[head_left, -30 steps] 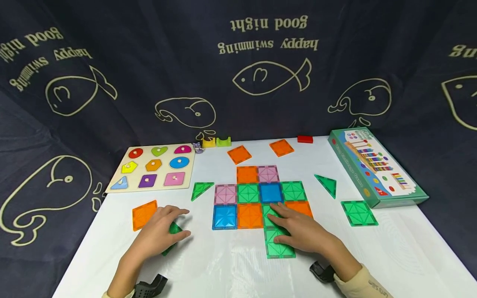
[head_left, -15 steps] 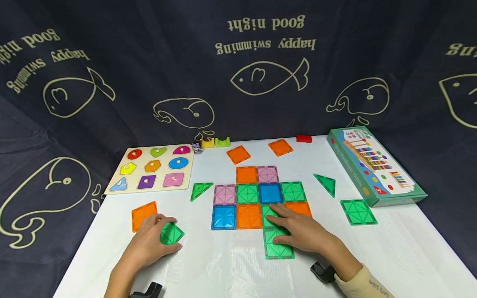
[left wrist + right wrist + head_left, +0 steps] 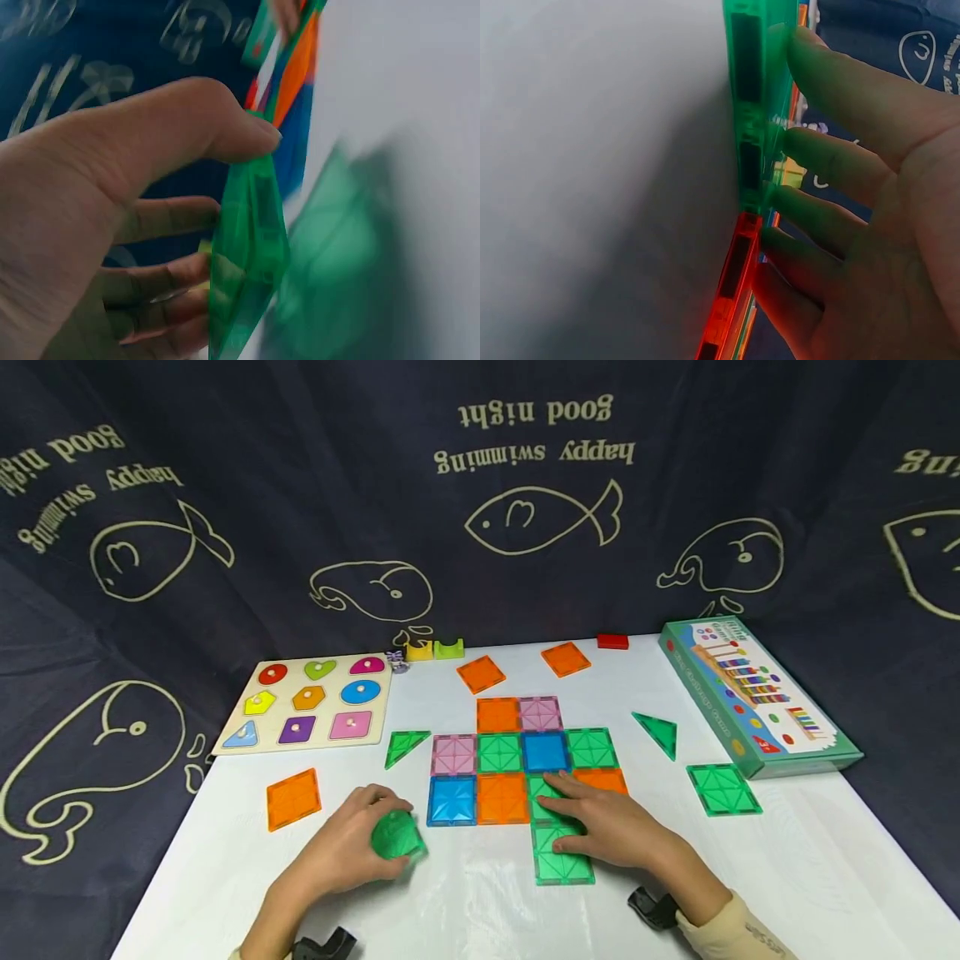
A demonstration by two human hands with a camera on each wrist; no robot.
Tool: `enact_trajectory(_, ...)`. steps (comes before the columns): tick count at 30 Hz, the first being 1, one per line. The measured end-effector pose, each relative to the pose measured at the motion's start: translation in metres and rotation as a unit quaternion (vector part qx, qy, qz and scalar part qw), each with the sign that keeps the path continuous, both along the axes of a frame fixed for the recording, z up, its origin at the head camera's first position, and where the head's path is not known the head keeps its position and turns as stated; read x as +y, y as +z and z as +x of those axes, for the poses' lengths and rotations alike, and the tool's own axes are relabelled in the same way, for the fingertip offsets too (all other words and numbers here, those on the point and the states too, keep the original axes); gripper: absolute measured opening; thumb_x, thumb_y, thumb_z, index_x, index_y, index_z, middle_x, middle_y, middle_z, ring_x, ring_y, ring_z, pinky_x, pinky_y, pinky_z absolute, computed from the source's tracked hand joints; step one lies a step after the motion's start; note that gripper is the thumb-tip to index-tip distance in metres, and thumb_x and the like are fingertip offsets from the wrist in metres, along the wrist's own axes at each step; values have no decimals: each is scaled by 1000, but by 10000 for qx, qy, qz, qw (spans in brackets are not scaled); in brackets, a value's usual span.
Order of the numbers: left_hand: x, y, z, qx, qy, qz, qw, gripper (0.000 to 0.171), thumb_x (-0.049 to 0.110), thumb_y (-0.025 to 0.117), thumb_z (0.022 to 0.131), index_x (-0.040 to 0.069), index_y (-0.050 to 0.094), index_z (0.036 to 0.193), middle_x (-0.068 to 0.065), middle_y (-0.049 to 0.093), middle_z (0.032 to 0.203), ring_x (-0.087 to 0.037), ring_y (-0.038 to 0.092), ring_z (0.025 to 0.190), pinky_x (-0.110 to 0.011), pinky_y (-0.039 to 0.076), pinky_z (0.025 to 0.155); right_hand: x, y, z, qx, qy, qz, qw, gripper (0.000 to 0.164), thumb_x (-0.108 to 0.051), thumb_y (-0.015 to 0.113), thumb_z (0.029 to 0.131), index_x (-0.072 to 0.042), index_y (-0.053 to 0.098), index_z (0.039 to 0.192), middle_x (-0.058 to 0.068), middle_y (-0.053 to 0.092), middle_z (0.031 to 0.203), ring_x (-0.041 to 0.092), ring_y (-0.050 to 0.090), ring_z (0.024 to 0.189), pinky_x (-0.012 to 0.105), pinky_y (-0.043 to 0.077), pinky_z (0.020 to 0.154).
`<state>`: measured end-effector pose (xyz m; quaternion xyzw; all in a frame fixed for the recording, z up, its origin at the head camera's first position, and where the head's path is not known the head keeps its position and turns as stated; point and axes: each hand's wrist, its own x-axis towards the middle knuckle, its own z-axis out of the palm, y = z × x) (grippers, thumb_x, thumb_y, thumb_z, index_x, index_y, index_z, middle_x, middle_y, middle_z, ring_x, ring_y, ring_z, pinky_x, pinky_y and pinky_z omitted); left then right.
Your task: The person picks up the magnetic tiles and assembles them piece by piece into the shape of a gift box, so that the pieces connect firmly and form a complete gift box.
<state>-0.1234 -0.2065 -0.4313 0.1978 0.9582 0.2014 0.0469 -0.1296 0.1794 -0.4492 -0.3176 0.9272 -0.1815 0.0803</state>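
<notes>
My left hand pinches a green square magnetic tile by its edges, thumb on one side and fingers on the other. In the left wrist view that tile is tilted, and its green shadow falls on the white surface. My right hand rests with spread fingers on the front of a flat patchwork of magnetic tiles, over a green tile that juts toward me. In the right wrist view the fingertips touch green and orange-red tiles.
A shape puzzle board lies at the left, with a loose orange tile before it. Green triangles flank the patchwork. Orange tiles lie behind it. A loose green square is near a game box at the right.
My left hand has picked up the green tile from beside the orange one and carried it right, toward the patchwork. My right hand has stayed in place on the tiles.
</notes>
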Motion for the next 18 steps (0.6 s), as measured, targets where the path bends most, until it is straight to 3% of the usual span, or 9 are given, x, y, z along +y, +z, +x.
enact_trajectory(3, 27, 3, 1, 82, -781, 133, 9968, 59, 46, 84, 65, 28, 65, 118, 7, 48, 122, -13, 44, 105, -36, 50, 82, 0, -1, 0, 31, 8, -16, 10000, 65, -52, 65, 86, -20, 53, 140, 3, 29, 155, 29, 29, 139, 51, 41, 99)
enact_trajectory(8, 68, 0, 1, 405, -1879, 285, 9809, 58, 46, 82, 69, 25, 65, 120, 6, 49, 121, -12, 44, 109, -34, 48, 87, 1, -2, -1, -82, -23, -155, 9998, 65, -52, 66, 86, -20, 52, 140, 3, 28, 155, 30, 27, 140, 53, 39, 99)
enact_trajectory(11, 85, -4, 1, 580, -2219, 304, 9729, 57, 47, 80, 71, 24, 65, 121, 6, 51, 120, -12, 45, 109, -31, 48, 87, 2, -3, -1, -219, -26, -307, 9993, 65, -51, 66, 86, -20, 51, 141, 2, 26, 156, 30, 24, 141, 53, 39, 99)
enact_trajectory(18, 110, -19, 2, 807, -2677, 172, 9600, 57, 51, 75, 76, 22, 64, 124, 5, 52, 123, -12, 44, 112, -28, 45, 92, 3, -4, -4, -403, -54, -313, 9987, 65, -51, 66, 86, -23, 50, 142, -2, 23, 157, 27, 21, 142, 52, 39, 100)
